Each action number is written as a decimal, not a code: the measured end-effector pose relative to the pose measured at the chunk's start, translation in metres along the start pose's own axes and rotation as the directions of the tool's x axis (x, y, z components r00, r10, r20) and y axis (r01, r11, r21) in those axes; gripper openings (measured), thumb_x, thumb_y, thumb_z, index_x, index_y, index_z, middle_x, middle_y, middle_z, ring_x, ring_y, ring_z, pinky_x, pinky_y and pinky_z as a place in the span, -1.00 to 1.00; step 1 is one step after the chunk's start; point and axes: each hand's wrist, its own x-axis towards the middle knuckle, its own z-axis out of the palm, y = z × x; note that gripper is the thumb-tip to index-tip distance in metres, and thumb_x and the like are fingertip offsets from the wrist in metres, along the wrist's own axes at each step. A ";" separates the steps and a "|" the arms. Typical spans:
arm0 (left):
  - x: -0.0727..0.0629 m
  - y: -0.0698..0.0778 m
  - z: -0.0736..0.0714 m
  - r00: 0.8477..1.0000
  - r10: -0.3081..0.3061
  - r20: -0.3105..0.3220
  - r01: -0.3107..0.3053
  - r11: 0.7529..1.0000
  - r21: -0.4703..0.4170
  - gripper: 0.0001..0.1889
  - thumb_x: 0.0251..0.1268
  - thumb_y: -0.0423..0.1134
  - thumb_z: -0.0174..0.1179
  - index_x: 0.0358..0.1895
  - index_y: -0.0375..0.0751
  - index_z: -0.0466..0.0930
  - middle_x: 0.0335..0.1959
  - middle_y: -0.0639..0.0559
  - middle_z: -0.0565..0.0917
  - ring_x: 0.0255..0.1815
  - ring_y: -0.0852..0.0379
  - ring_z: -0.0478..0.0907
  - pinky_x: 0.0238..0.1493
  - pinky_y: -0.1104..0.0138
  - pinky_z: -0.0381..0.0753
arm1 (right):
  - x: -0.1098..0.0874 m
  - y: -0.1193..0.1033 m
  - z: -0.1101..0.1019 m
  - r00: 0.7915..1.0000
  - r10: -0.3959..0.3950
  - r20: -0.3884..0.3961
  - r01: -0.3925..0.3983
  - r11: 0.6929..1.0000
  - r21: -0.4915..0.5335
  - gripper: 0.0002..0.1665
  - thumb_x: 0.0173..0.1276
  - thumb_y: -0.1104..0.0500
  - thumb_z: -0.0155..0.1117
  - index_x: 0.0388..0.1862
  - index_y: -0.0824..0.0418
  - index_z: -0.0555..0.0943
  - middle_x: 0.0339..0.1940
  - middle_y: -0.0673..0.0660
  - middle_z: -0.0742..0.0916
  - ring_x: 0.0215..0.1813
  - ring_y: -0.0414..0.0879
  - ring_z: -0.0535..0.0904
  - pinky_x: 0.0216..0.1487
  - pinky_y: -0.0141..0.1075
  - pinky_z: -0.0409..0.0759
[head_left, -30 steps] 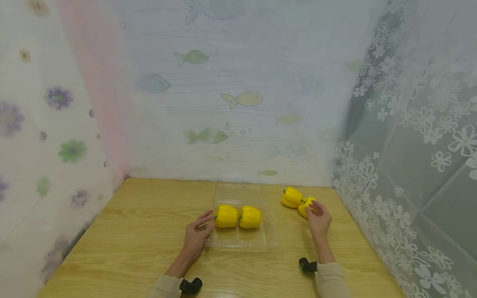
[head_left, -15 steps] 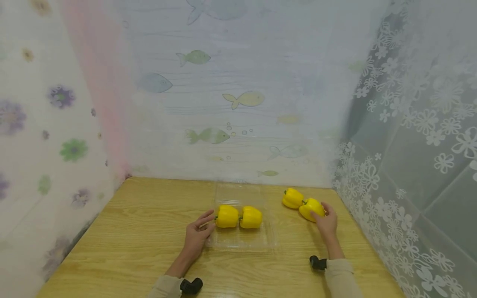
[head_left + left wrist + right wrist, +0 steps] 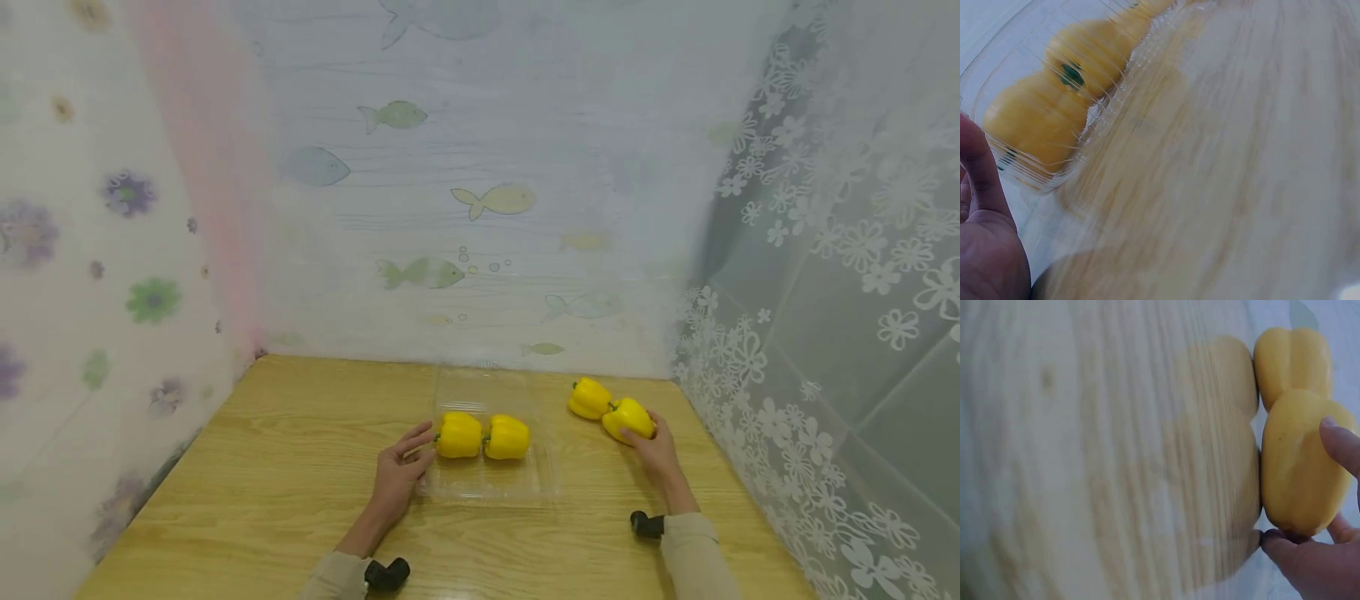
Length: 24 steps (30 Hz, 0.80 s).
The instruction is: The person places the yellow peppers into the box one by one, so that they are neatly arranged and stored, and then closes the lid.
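Note:
Two yellow bell peppers lie side by side in a clear plastic clamshell box (image 3: 495,486), the left pepper (image 3: 459,435) and the right pepper (image 3: 507,437). My left hand (image 3: 396,477) rests against the box's left side with relaxed fingers; in the left wrist view a finger (image 3: 982,169) reaches the box's rim. On the right, my right hand (image 3: 660,452) holds the nearer loose bell pepper (image 3: 626,419) between thumb and fingers, and this pepper sits on the table in the right wrist view. Touching it behind is another loose bell pepper (image 3: 589,398).
The box's lid (image 3: 480,387) lies folded back toward the wall. The wooden table (image 3: 300,450) meets a fish-patterned curtain (image 3: 480,250) at its back edge. A flower-patterned sheet (image 3: 750,358) borders the right side. Black cameras sit on both wrists.
My right hand has moved right, from above the nearer loose pepper to around its right side, and has taken hold of it. My left hand has stayed at the box.

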 end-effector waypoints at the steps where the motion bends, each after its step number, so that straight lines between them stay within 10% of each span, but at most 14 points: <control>1: 0.000 0.000 0.000 1.000 -0.002 -0.003 0.002 1.000 -0.002 -0.61 0.32 -0.50 0.31 0.18 -0.58 0.58 0.46 -0.29 0.41 -0.53 0.31 0.44 -0.60 0.52 0.48 | 0.000 0.000 0.000 1.000 0.007 -0.001 -0.007 1.000 -0.003 -0.03 0.51 0.16 0.27 0.61 0.45 -0.08 0.58 0.55 0.09 0.58 0.39 0.04 0.56 0.19 0.08; 24: 0.001 0.001 0.000 1.000 -0.010 0.011 0.010 1.000 -0.005 -0.59 0.31 -0.49 0.31 0.21 -0.57 0.57 0.47 -0.26 0.40 -0.56 0.31 0.40 -0.59 0.51 0.46 | -0.009 -0.012 -0.010 1.000 0.021 -0.008 -0.022 0.998 -0.062 0.06 0.50 -0.01 0.30 0.62 0.40 -0.12 0.53 0.59 0.13 0.51 0.40 0.15 0.40 0.15 0.39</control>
